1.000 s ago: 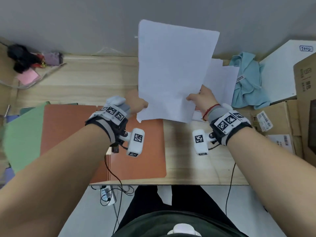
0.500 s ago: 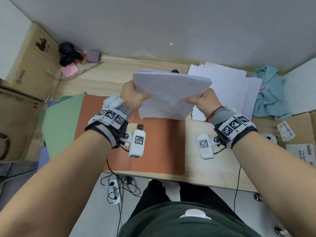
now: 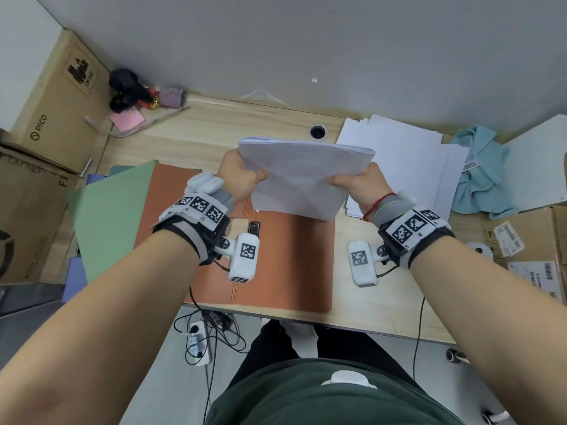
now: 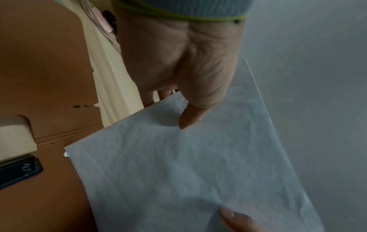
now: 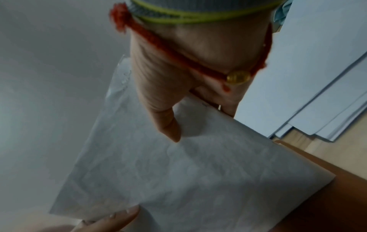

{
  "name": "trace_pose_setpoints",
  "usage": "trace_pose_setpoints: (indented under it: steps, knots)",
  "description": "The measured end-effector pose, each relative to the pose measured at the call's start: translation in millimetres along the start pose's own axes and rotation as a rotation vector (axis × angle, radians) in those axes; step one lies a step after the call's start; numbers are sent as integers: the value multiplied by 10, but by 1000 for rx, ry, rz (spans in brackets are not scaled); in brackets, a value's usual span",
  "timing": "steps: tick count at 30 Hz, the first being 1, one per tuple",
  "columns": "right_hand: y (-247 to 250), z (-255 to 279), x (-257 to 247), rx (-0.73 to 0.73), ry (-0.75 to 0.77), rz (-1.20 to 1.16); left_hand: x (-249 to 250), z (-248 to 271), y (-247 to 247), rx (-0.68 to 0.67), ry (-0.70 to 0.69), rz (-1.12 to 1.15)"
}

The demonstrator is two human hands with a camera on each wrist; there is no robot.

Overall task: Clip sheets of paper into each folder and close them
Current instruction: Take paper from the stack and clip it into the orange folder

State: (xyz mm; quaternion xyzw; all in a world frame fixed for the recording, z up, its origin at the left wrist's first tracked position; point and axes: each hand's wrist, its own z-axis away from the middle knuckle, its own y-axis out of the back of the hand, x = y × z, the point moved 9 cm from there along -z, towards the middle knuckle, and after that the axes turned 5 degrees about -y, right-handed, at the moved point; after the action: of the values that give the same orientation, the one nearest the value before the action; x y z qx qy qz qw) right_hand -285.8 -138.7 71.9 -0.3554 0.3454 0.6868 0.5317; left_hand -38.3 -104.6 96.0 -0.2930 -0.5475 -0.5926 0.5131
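At the centre of the head view, a bundle of white sheets (image 3: 302, 179) hangs in the air above an open orange folder (image 3: 276, 256), tilted so its far edge rises toward the top of the frame. The left hand (image 3: 239, 176) grips the bundle's left side and the right hand (image 3: 359, 185) grips its right side. In the left wrist view the left thumb (image 4: 196, 109) lies on top of the paper while fingers (image 4: 158, 95) curl beneath the edge, so the hold is a pinch on the sheets. The right wrist view shows the same on the other side: thumb (image 5: 168, 125) pressed on the upper face, fingers (image 5: 224, 106) tucked under.

The orange folder lies flat on a light wooden desk (image 3: 377, 314), spread open, and a black clip (image 3: 254, 231) sits near its centre fold, just beside the left wrist. The near edge of the held sheets hangs over the folder's right half; whether it touches the folder cannot be told. A green folder (image 3: 113, 216) overlaps the orange one at middle left of the frame, with a purple folder (image 3: 75, 279) showing beneath it.

At upper right, a loose stack of white paper (image 3: 405, 157) lies on the desk, just beside a crumpled light blue cloth (image 3: 478, 176). A round cable hole (image 3: 317, 131) sits in the desk beyond the held sheets. At upper left lie a pink notepad (image 3: 127, 119) and a dark tangled object (image 3: 125, 88). Cardboard boxes (image 3: 40, 142) stand at the left edge, and a power strip (image 3: 196, 342) lies on the floor below the desk.
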Motion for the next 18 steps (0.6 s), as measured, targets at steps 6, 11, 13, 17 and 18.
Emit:
trace_pose_setpoints:
  steps: [6,11,13,17,18]
  knots:
    - [14,-37,150,32,-45,49,-130,24,-30,-29,5,-60]
    - [12,-54,244,30,-75,85,-293,36,-94,-68,41,-142]
    - [28,-66,220,41,-65,81,-309,24,-99,-64,26,-165]
    - [10,-114,176,16,-62,83,-219,-23,-96,-65,-11,-165]
    - [-8,-126,188,3,-77,94,-207,-25,-102,-73,9,-174]
